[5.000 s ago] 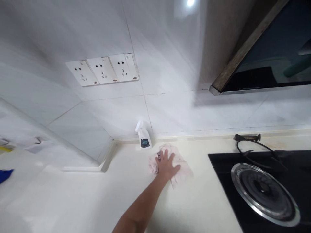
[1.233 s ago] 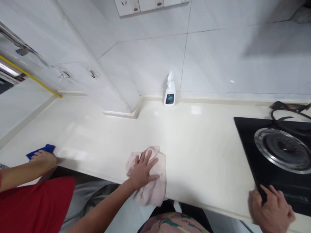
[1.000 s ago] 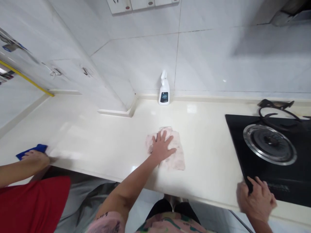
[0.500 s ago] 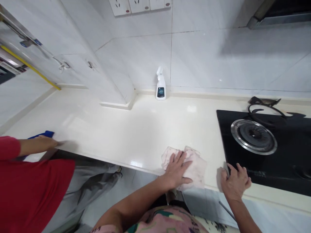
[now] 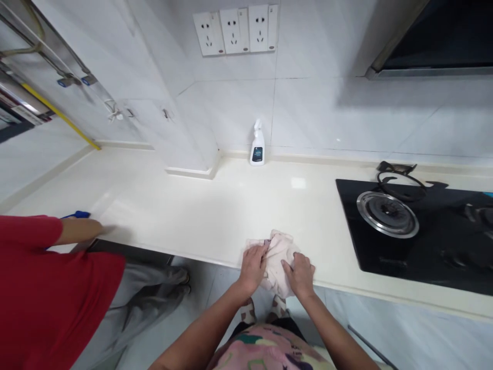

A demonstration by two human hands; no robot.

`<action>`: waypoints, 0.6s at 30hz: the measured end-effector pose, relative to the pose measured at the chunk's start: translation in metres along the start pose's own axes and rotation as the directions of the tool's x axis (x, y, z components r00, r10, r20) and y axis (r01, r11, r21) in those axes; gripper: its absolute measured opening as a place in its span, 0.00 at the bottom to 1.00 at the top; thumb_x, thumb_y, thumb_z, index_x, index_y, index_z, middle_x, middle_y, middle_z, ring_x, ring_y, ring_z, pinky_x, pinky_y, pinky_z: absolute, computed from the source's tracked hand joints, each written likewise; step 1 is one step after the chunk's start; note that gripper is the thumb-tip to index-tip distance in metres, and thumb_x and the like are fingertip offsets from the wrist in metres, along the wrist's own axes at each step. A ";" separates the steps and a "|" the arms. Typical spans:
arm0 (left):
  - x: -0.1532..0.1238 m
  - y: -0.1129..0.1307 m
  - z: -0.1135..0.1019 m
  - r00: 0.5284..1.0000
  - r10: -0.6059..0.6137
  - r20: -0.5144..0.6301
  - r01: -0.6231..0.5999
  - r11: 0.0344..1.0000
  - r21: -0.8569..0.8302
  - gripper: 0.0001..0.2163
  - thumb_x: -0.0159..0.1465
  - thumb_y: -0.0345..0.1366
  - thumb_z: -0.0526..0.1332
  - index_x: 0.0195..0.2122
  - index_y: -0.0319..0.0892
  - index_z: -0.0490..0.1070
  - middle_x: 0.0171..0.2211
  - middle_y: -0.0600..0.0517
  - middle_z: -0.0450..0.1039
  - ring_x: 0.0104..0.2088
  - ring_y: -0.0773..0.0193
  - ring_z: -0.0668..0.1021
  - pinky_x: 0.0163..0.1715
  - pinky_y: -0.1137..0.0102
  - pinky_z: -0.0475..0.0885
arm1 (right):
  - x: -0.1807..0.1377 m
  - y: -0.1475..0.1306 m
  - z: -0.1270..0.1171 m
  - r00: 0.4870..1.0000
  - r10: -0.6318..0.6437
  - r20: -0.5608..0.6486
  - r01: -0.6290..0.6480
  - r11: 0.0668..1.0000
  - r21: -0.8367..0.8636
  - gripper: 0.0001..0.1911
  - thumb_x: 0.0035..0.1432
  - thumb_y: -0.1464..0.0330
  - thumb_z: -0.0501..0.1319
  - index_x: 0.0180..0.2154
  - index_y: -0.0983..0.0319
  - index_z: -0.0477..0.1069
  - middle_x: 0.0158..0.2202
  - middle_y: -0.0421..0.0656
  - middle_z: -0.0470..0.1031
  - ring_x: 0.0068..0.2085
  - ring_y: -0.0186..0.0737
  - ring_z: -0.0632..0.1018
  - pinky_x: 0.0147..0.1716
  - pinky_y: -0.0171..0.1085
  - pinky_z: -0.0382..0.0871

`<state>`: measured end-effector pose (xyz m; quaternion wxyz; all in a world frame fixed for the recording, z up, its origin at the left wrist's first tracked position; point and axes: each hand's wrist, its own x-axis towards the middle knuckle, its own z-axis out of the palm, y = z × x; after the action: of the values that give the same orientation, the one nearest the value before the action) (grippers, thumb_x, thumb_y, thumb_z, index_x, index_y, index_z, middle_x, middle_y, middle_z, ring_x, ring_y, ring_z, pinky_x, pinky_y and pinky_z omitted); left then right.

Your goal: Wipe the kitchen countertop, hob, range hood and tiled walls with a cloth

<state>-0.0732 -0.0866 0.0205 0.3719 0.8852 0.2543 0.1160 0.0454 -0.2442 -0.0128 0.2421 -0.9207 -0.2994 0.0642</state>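
Observation:
A crumpled pale pink cloth lies at the front edge of the cream countertop, part of it hanging over the edge. My left hand grips its left side, fingers bent over the fabric. On the opposite side my right hand is closed on the cloth, thumb pointing inward. Folds rise between the two hands. Behind them, against the wall, stands an upright white spray bottle with a dark label, touched by neither hand.
To the right is a black gas hob with a metal burner ring and a pan support resting askew. A range hood juts out above. At left a co-worker in a red shirt reaches over the counter beside a blue cloth.
My right hand has left the hob's edge and taken hold of the cloth's right side. My left hand has shifted left, and the flat cloth is now bunched up. The view has tilted up slightly.

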 end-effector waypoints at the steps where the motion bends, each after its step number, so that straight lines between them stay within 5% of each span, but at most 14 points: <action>1: -0.005 -0.006 -0.008 0.999 -0.033 -0.010 0.032 0.999 -0.015 0.20 0.63 0.26 0.57 0.55 0.45 0.75 0.52 0.47 0.78 0.56 0.54 0.76 0.62 0.54 0.68 | -0.003 -0.004 0.003 1.000 0.005 0.004 -0.005 0.999 0.044 0.21 0.68 0.52 0.53 0.47 0.62 0.68 0.46 0.55 0.73 0.51 0.58 0.71 0.50 0.53 0.64; 6: -0.039 -0.028 -0.041 0.978 -0.207 -0.015 0.203 0.970 -0.135 0.18 0.60 0.28 0.59 0.51 0.43 0.77 0.44 0.47 0.79 0.46 0.58 0.78 0.53 0.61 0.71 | -0.036 -0.029 0.010 0.994 -0.024 0.103 -0.023 0.902 0.431 0.19 0.58 0.50 0.57 0.39 0.59 0.66 0.39 0.49 0.74 0.44 0.53 0.75 0.47 0.49 0.69; 10: -0.056 -0.028 -0.054 0.952 -0.297 0.071 0.305 0.917 -0.258 0.17 0.55 0.38 0.69 0.46 0.44 0.79 0.37 0.52 0.78 0.43 0.57 0.77 0.49 0.64 0.69 | -0.066 -0.057 0.007 0.937 -0.091 0.337 -0.186 0.686 0.704 0.19 0.57 0.56 0.60 0.47 0.59 0.70 0.42 0.45 0.78 0.41 0.47 0.78 0.43 0.42 0.72; 12: -0.060 -0.025 -0.062 0.938 -0.318 0.137 0.346 0.875 -0.338 0.10 0.54 0.42 0.69 0.34 0.43 0.77 0.29 0.55 0.73 0.36 0.60 0.75 0.44 0.67 0.68 | -0.074 -0.065 0.003 0.907 -0.100 0.409 -0.273 0.601 0.751 0.21 0.55 0.56 0.62 0.48 0.60 0.70 0.44 0.45 0.79 0.42 0.47 0.78 0.43 0.42 0.73; 14: -0.063 -0.022 -0.074 0.926 -0.330 0.184 0.377 0.819 -0.433 0.15 0.56 0.48 0.67 0.25 0.42 0.70 0.24 0.56 0.67 0.31 0.63 0.70 0.37 0.69 0.66 | -0.077 -0.067 -0.001 0.909 -0.058 0.413 -0.302 0.592 0.748 0.20 0.53 0.55 0.65 0.44 0.59 0.70 0.41 0.44 0.78 0.42 0.47 0.77 0.43 0.41 0.72; 18: -0.065 -0.006 -0.111 0.910 -0.335 0.243 0.411 0.655 -0.635 0.24 0.56 0.61 0.64 0.29 0.42 0.67 0.27 0.55 0.68 0.31 0.64 0.70 0.35 0.70 0.67 | -0.081 -0.054 -0.001 0.906 0.032 0.421 -0.360 0.581 0.730 0.25 0.47 0.51 0.70 0.42 0.58 0.67 0.37 0.41 0.72 0.37 0.43 0.74 0.38 0.40 0.71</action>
<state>-0.1738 -0.0519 0.0926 0.6946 0.6233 0.3513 0.0746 -0.0479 -0.2537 0.0116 0.5567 -0.7151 -0.1728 0.3859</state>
